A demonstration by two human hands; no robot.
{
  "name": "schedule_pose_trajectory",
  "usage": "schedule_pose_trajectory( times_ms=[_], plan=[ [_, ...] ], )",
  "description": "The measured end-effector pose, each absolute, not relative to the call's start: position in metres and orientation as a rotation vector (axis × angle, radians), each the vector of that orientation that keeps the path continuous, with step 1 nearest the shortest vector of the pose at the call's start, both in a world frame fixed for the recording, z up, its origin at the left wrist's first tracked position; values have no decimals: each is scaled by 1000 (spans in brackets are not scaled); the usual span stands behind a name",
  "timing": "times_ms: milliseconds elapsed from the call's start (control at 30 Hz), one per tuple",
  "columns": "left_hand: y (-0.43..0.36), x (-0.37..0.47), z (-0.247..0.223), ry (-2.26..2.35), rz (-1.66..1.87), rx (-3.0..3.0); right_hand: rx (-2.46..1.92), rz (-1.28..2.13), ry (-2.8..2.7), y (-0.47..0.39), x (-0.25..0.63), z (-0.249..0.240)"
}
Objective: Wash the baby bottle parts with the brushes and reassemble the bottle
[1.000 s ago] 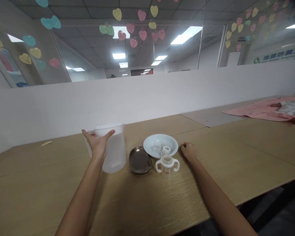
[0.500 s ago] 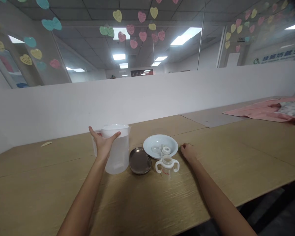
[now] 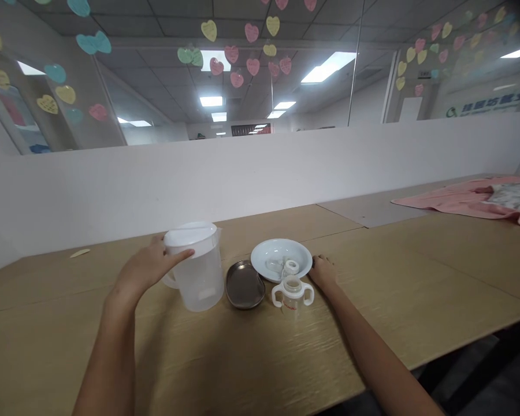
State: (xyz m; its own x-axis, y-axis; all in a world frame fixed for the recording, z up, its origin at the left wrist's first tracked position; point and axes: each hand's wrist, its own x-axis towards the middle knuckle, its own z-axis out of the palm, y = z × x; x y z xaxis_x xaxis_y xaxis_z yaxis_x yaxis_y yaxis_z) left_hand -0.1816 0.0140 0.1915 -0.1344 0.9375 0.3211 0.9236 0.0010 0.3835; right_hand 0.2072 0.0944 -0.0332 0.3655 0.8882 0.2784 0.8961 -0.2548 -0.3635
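A translucent white pitcher [image 3: 201, 277] with a lid and a side handle stands on the table. My left hand [image 3: 149, 266] is at its upper left side, thumb across the front below the rim and fingers partly hidden behind it. Right of the pitcher lies a dark metal kidney-shaped tray [image 3: 245, 285]. Beside that is a white bowl [image 3: 264, 254] holding a white ring-like part [image 3: 291, 267] and clear pieces. In front of the bowl stands a clear bottle with two white handles [image 3: 292, 292]. My right hand [image 3: 323, 270] rests at the bowl's right edge, fingers curled and partly hidden.
The wooden table [image 3: 225, 364] runs along a white wall [image 3: 242, 179] below glass with heart-shaped notes. A pink cloth [image 3: 450, 196] lies at the far right. A small flat pale piece [image 3: 80, 253] lies at the far left.
My left hand has moved left and lower around the pitcher's side, and the pitcher has turned and shifted slightly left. My right hand has come a little closer to the bowl.
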Motion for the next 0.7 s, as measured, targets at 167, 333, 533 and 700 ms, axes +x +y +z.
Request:
schedule_pose_trajectory(
  times_ms=[167,333,533,700],
  plan=[
    [-8,-159,188,2651,596,2032,-2135,30,-1456,93,204,-34],
    [-36,-108,161,2178,956,2649,-2102,117,-1187,93,201,-36],
    [-8,-27,137,1465,248,2906,-1938,181,-898,96,196,-37],
    [59,14,115,1433,232,2904,-1770,210,-810,99,195,-39]
  ],
)
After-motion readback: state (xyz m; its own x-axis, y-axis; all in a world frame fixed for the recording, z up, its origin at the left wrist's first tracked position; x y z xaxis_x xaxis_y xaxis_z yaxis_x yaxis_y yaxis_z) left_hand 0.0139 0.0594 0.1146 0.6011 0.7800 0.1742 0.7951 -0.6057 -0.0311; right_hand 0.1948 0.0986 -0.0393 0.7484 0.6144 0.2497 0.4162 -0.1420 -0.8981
